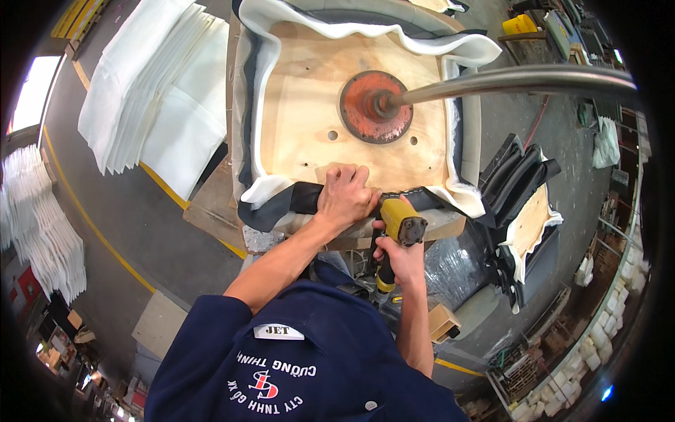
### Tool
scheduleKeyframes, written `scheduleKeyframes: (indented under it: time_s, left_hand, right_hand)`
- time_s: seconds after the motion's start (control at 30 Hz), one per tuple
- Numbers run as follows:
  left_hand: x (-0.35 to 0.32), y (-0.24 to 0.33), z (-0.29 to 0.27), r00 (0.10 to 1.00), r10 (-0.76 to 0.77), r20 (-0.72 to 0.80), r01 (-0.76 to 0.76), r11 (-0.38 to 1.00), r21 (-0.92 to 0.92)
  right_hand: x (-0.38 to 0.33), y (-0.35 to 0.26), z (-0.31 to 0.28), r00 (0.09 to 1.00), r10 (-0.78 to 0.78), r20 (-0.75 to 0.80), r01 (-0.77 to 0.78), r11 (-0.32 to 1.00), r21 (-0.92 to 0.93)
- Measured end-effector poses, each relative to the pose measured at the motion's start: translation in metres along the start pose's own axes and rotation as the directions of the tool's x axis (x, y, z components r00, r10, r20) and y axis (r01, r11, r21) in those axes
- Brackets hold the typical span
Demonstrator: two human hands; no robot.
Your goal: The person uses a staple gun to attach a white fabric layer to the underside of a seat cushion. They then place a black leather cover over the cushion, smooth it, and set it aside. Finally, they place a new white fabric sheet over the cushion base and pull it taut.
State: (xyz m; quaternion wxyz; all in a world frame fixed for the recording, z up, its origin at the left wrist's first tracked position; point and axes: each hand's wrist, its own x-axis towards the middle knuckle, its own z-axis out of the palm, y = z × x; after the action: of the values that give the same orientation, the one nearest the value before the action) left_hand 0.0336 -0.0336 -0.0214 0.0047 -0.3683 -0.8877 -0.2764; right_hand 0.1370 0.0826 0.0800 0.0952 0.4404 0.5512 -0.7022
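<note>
A pale plywood seat panel point(302, 77) lies in front of me, ringed by white padding point(267, 186) and black cover material point(267, 211). A round red press plate point(355, 119) bears down on the wood. My left hand point(344, 197) is closed on the black cover's near edge, which is folded over the wood. My right hand point(402, 254) grips a yellow and black staple gun point(402, 219). Its nose meets the folded edge just right of my left hand. A row of staples shows along the fold there.
A metal arm point(520, 79) runs from the press plate toward the right. Stacks of white sheets point(151, 91) stand at left. Black covered panels point(517, 183) are piled at right, near a plastic-wrapped bundle point(457, 264). A small wooden box point(441, 322) sits lower down.
</note>
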Motion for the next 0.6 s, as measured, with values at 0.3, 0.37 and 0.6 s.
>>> scheduleKeyframes:
  time_s: [0.3,0.37,0.6]
  left_hand:
    - [-0.005,0.002,0.010,0.997,-0.011,-0.075,0.007,0.999,-0.054]
    - [-0.004,0.001,0.005,0.999,0.039,-0.014,-0.039,0.998,-0.051]
    - [-0.003,-0.019,-0.028,0.966,0.172,0.191,-0.170,0.985,-0.025]
  right_hand:
    - [-0.006,0.007,-0.003,0.999,-0.019,-0.028,0.020,1.000,0.004]
    - [-0.014,0.022,-0.010,0.997,-0.056,-0.052,0.057,0.998,0.028]
    - [-0.019,0.028,-0.021,0.996,-0.071,-0.056,0.071,0.997,0.015]
